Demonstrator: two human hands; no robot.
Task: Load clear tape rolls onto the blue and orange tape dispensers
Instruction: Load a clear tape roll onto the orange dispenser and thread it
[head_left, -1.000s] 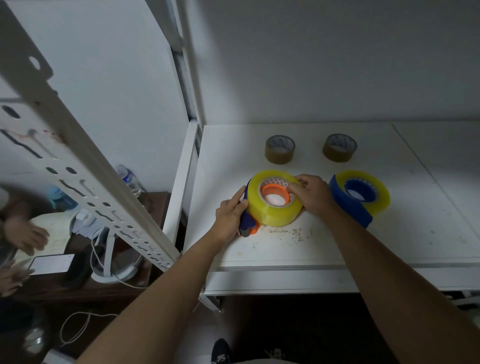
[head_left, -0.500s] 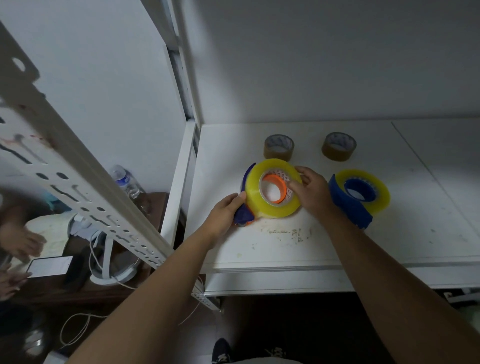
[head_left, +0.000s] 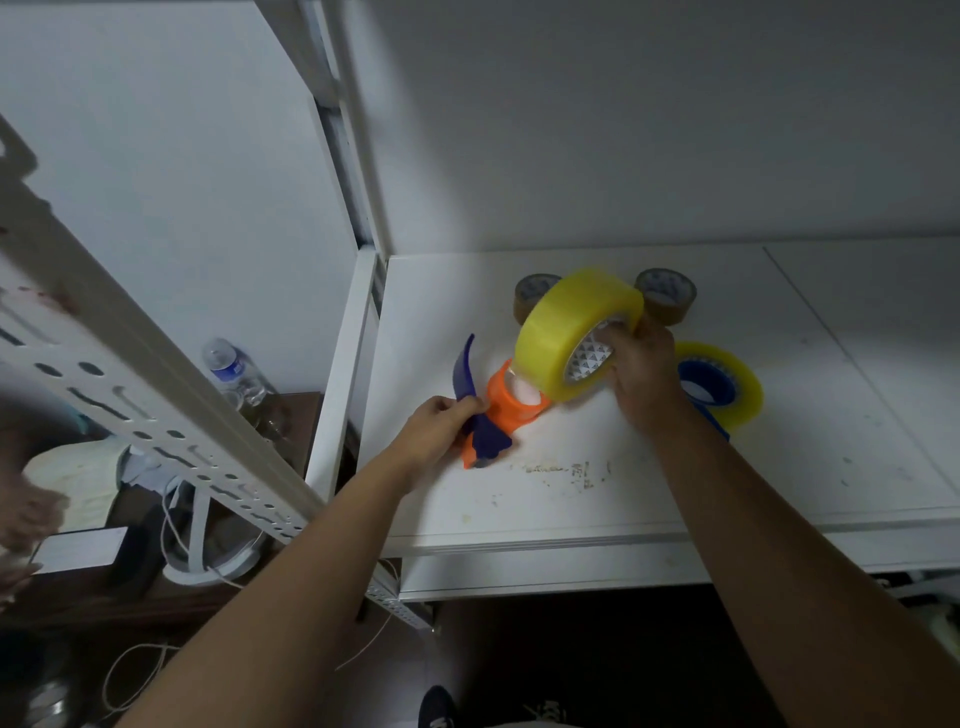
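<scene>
Yellowish clear tape roll (head_left: 566, 332) tilted on edge, lifted above the white table (head_left: 779, 467), white patterned cardboard core facing the camera; its lower edge sits just over the hub of the orange dispenser (head_left: 511, 402) (touching or not, cannot tell). Orange dispenser lies on the table near the front left, round orange hub up with a pale centre, dark blue handle and curved blue guard (head_left: 464, 371) sticking up on its left side. Blue dispenser (head_left: 706, 384) lies flat to the right, already wearing a second yellowish clear roll (head_left: 743, 387) around its blue hub, partly hidden behind the forearm.
</scene>
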